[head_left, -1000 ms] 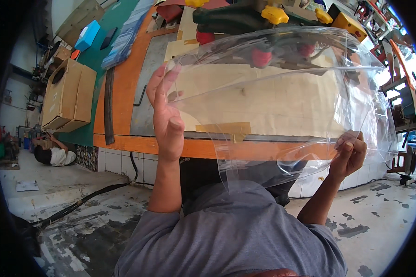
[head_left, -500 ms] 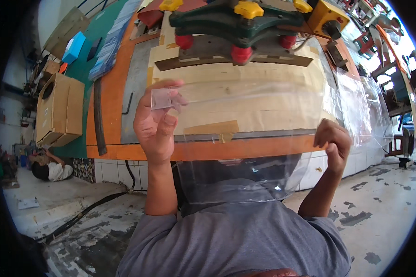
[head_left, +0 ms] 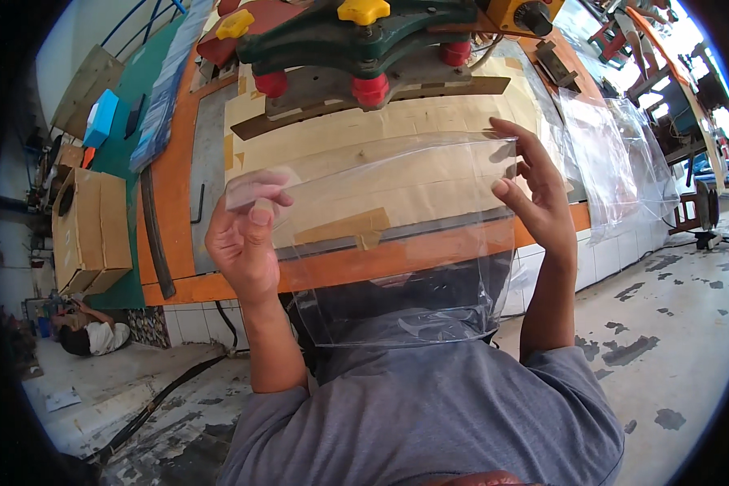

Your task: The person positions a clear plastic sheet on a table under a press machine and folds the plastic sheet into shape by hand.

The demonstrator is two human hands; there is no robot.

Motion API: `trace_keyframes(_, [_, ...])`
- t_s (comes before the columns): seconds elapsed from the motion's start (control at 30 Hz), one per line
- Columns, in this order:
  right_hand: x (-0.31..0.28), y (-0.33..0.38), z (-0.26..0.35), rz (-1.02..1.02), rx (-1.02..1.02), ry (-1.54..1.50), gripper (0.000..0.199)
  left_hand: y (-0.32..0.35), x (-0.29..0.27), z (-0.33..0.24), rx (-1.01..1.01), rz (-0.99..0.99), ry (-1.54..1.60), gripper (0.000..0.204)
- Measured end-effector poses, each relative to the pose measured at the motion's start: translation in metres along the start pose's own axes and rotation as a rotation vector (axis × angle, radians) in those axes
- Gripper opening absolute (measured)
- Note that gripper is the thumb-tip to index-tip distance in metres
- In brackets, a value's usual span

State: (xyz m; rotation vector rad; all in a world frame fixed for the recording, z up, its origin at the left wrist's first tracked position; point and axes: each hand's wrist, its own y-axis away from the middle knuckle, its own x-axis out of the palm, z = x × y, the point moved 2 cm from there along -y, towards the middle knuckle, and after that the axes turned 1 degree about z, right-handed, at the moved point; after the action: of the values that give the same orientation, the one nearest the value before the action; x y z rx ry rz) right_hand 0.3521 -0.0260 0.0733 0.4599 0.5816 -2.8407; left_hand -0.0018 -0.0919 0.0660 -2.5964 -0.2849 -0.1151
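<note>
Between the thumb and fingers of the left hand [head_left: 247,241], the upper left corner of a clear plastic sheet [head_left: 429,194] is held in a narrow pinch. From these fingers the sheet extends across to the right hand [head_left: 544,196], and its lower part hangs below the fingers of both hands, near the grey shirt [head_left: 429,405]. The right thumb and forefinger are wide apart, curved about the upper right corner of the sheet; whether they touch it, I cannot tell. Behind the sheet, between the two sets of fingers, a beige board [head_left: 324,150] lies on the orange table [head_left: 206,285], with a piece of brown tape [head_left: 344,227] on it. Beyond the fingers stands a dark green machine part [head_left: 316,49] with yellow knobs and red feet. Just left of the left fingers lies a hex key [head_left: 201,202]. To the right of the right fingers, more clear plastic [head_left: 611,158] is spread.
</note>
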Motion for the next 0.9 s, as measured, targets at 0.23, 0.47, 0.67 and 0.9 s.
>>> trace_keyframes(0.23, [0.004, -0.008, 0.008, 0.019, -0.02, 0.008, 0.024, -0.003, -0.001, 0.001, 0.172, 0.144, -0.096, 0.033])
trace_keyframes(0.47, [-0.008, -0.006, 0.02, 0.016, -0.293, 0.164, 0.011, 0.007, -0.016, 0.0, 0.093, 0.186, -0.103, 0.035])
trace_keyframes(0.67, [-0.003, 0.0, 0.015, -0.045, -0.2, 0.104, 0.015, 0.014, -0.011, 0.004, -0.119, 0.073, -0.076, 0.033])
trace_keyframes(0.9, [0.001, 0.001, 0.01, -0.158, -0.085, 0.028, 0.018, 0.015, -0.006, 0.007, -0.204, -0.071, -0.054, 0.033])
